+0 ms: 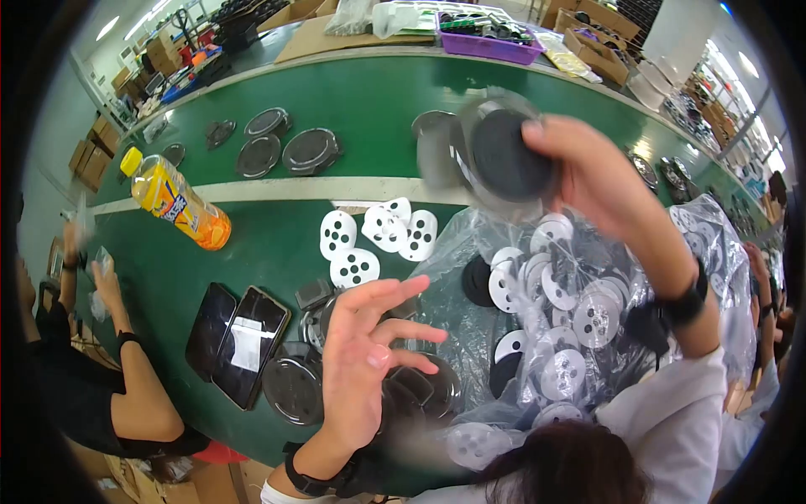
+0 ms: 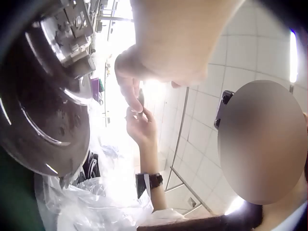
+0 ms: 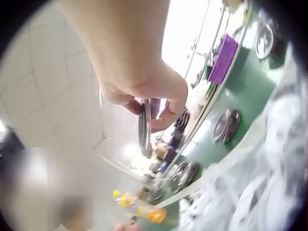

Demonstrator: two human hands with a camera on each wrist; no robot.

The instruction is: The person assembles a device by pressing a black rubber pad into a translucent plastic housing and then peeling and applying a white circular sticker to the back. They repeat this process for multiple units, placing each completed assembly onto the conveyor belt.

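Observation:
My right hand (image 1: 588, 172) pinches a round black disc (image 1: 508, 155) by its edge, raised above the bench; motion blurs its outline. Seen edge-on in the right wrist view, the same disc (image 3: 143, 127) is thin, with thumb and fingers on opposite faces. My left hand (image 1: 357, 365) hovers over the near bench with its fingers spread and nothing between them. Beneath it lie several dark round plastic housings (image 1: 294, 388), partly hidden by the hand. A clear plastic bag (image 1: 470, 370) full of white discs with holes (image 1: 596, 317) lies under my right forearm.
Loose white discs (image 1: 354, 267) lie mid-bench. Two phones (image 1: 249, 340) and an orange drink bottle (image 1: 180, 202) are at left. Beyond the pale divider, dark round housings (image 1: 312, 149) sit on the green belt (image 1: 369, 92). A purple basket (image 1: 491, 48) stands behind. Another person's arm (image 1: 147, 386) is at far left.

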